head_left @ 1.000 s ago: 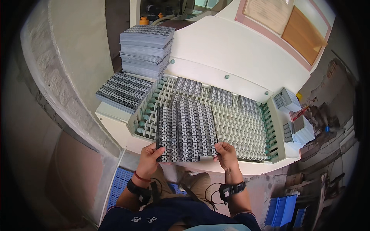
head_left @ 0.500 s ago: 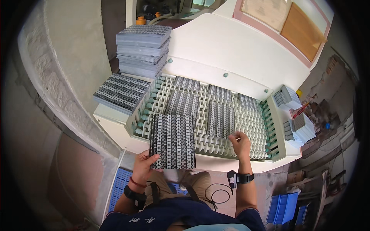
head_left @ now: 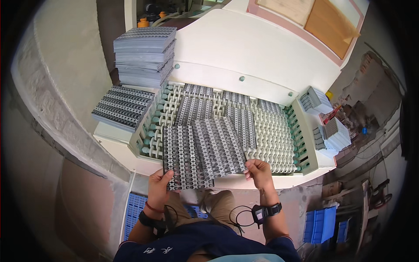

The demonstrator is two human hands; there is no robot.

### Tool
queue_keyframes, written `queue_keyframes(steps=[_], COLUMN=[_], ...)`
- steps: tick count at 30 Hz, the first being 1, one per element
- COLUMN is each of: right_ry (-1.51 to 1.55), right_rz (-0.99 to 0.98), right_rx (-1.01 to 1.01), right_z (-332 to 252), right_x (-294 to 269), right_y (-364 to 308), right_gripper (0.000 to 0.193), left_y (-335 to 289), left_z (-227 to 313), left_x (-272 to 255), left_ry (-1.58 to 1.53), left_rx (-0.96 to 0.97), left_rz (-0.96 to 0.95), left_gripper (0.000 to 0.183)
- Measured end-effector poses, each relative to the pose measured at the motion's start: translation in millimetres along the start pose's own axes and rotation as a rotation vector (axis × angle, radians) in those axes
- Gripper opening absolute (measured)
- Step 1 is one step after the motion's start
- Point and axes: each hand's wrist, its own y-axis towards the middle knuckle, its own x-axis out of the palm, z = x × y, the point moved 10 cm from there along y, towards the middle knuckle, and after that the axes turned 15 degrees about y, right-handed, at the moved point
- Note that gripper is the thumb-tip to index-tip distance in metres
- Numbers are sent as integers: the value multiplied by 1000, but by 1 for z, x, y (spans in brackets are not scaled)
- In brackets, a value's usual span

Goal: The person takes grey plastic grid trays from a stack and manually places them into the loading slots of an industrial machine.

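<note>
My left hand (head_left: 158, 185) is closed on the lower left corner of a dark circuit board panel (head_left: 178, 153) with rows of pale star shapes; whether more panels lie beneath it, I cannot tell. A second such panel (head_left: 219, 146) overlaps it on the right, tilted, its lower right corner pinched by my right hand (head_left: 259, 173). Both are held above the near edge of a conveyor of white roller wheels (head_left: 273, 142). Farther in, several like panels lie flat on the wheels, among them one at centre left (head_left: 193, 108) and one at centre right (head_left: 248, 126), partly covered.
A tall stack of panels (head_left: 144, 56) and a lower stack (head_left: 122, 105) stand at the conveyor's left. Pale blocks (head_left: 335, 134) sit on its right ledge. The white machine housing (head_left: 227, 52) rises behind. Blue bins (head_left: 319, 225) are on the floor at right.
My right hand, which held no panel before, now grips one panel's corner, fanned rightward from the panel in my left hand. The whole view has shifted slightly.
</note>
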Motion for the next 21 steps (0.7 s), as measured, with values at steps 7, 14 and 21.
queue_keyframes(steps=[7, 14, 21], right_ry=[-180, -851, -980], right_rz=[371, 522, 266], right_rx=[-268, -146, -286], right_z=[-88, -99, -99], right_x=[-188, -242, -112], right_y=[53, 77, 38], right_gripper=[12, 20, 23], left_y=[3, 5, 21], left_z=[1, -17, -35], left_x=[-12, -20, -23], left_ry=[4, -17, -11], left_rx=[-28, -127, -223], left_rz=[-36, -71, -114], left_gripper=[18, 22, 31])
